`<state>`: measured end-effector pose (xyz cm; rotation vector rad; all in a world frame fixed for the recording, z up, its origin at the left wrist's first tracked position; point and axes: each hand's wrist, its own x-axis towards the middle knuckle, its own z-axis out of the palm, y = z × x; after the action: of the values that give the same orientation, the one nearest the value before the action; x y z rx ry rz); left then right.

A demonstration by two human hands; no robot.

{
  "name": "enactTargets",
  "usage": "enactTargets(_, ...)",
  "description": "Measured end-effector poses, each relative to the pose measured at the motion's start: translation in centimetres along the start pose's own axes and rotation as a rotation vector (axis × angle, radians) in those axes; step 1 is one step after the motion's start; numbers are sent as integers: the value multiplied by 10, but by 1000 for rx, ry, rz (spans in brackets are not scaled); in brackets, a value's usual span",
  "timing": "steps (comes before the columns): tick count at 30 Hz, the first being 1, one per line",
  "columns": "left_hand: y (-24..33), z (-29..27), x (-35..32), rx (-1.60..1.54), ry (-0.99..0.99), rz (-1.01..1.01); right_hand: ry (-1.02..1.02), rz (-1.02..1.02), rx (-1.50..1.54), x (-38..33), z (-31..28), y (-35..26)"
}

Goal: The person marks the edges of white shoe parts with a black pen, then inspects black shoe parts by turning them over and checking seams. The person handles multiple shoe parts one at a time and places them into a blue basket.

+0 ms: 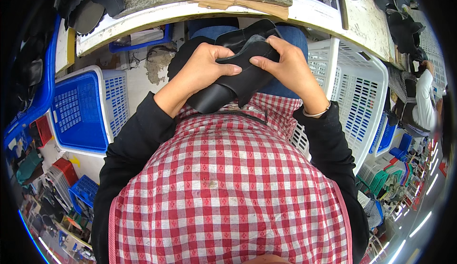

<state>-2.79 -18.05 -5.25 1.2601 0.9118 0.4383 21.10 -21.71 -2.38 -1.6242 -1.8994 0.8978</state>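
Observation:
Above my lap, a black leather shoe upper (pixel 247 76) is stretched between both hands, its cut edge curving upward. My left hand (pixel 203 67) pinches it from the left, thumb on the face and fingers mostly tucked behind. From the other side my right hand (pixel 288 65) grips it the same way, thumb on the face and forefinger over the top edge. More black leather (pixel 212 98) lies beneath it across my lap, against the red checked apron (pixel 228 168). Whether these pieces are joined to the held one, I cannot tell.
A worn workbench (pixel 181 11) runs across the front, with black leather pieces (pixel 95 4) on its left. A blue-lined crate (pixel 78 111) stands left, a white slatted basket (pixel 359 97) right. Another person's sleeve (pixel 425 99) shows far right.

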Motion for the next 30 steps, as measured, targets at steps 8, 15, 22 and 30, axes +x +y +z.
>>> enactTargets(8, 3, -6, -1, 213, 5, 95, -8, 209, 365, -6, -5, 13)
enactTargets(15, 14, -5, 10, 64, -87, 67, 63, 184, 300, -8, 0, 4)
enactTargets(22, 16, -4, 14, 54, -123, 82, 109, 202, 215, -9, 0, -1)
enactTargets(30, 21, -2, 26, 15, -141, 167, 129, 124, 171, -6, 9, -1)
